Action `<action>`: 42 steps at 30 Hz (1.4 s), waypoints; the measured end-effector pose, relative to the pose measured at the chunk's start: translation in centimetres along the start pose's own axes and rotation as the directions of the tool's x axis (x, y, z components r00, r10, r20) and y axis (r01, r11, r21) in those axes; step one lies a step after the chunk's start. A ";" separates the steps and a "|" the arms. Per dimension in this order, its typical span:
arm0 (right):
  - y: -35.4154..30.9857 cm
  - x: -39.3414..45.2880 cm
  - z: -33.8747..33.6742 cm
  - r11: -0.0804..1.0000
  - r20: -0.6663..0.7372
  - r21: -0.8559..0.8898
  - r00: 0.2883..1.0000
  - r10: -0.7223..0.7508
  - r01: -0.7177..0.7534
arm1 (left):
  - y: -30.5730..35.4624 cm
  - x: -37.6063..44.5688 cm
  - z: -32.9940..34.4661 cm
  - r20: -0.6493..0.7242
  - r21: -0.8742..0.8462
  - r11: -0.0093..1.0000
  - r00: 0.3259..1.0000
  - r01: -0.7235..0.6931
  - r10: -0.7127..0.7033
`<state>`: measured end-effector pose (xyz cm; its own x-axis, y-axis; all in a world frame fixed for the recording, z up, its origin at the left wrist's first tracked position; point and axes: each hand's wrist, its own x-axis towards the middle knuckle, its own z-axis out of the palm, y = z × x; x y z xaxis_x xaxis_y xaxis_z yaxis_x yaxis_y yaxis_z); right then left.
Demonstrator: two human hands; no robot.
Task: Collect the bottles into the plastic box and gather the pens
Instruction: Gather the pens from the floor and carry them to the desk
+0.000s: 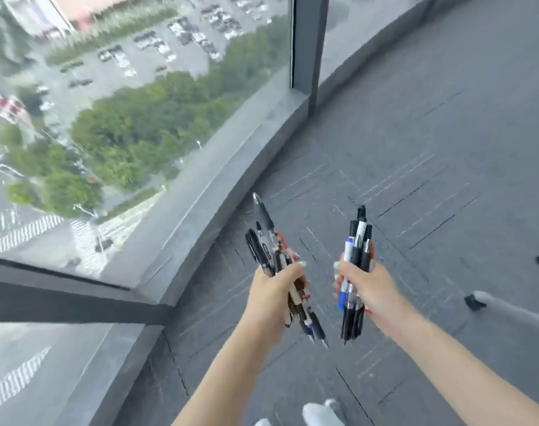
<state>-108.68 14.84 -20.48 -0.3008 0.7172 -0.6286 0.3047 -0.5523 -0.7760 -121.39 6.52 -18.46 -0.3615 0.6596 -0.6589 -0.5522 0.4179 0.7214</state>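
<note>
A person is standing on grey carpet tiles [415, 133] beside a floor-to-ceiling window [123, 87], gripping a fistful of pens in each hand. The left hand [276, 295] is closing around a splayed bundle of pens [277, 265], mostly black with a red one showing, its tips fanning up toward the window sill [200, 192]. The right hand [363, 290] is clenching a tidier, near-upright bundle of markers and pens [357, 250], black, white and blue. Both forearms are reaching forward from the bottom edge, wrists slightly cocked inward, the two bundles sitting near each other but apart. No bottles and no plastic box are showing in this view, so that part of the task cannot be judged. The pens appear largely gathered; doing the step well likely means merging the bundles into one, squaring the loose left-hand ends first so that none slips out. Pale shoes [320, 413] are showing below, and dark furniture feet [474, 301] at right.
</note>
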 end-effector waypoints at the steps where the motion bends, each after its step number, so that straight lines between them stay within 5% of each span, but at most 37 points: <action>1: -3.0 -1.9 -1.3 1.000 -0.014 -0.002 1.000 -0.025 0.025 | 2.9 -1.6 2.1 0.020 -0.023 0.999 0.999 -0.031 0.031; 6: -15.4 -9.1 -9.2 0.981 -0.159 -0.016 0.968 -0.193 0.193 | 13.7 -8.0 12.2 0.131 -0.085 0.983 0.976 -0.163 0.173; 12: -23.0 -16.9 -18.5 0.935 -0.447 -0.033 0.832 -0.329 0.352 | 20.3 -13.5 21.7 0.379 0.017 0.965 0.895 -0.263 0.237; 19: -23.5 -27.2 -25.5 0.887 -0.815 0.008 0.516 -0.262 0.462 | 23.6 -19.4 31.3 0.735 0.134 0.909 0.655 -0.394 0.175; 25: -17.3 -37.6 -28.8 0.859 -0.959 0.101 0.278 -0.049 0.502 | 18.5 -26.4 38.4 0.920 0.207 0.875 0.392 -0.439 -0.021; 34: -5.4 -56.5 -31.0 0.828 -0.976 0.077 -0.127 0.176 0.556 | 3.8 -41.5 43.9 0.949 0.315 0.875 0.098 -0.367 -0.300; 39: 0.0 -66.5 -33.1 0.837 -0.927 0.045 -0.291 0.239 0.545 | -4.4 -51.0 46.2 0.921 0.339 0.855 -0.047 -0.394 -0.387; 42: 3.6 -72.0 -35.5 0.815 -0.916 0.019 -0.317 0.246 0.578 | -9.6 -56.4 47.8 0.896 0.354 0.846 -0.115 -0.399 -0.430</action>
<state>-53.89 -23.69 23.80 0.9981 0.0263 0.0563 0.0574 -0.0435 -0.9974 -59.81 -4.77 21.97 0.9517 0.3040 -0.0431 -0.0564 0.3111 0.9487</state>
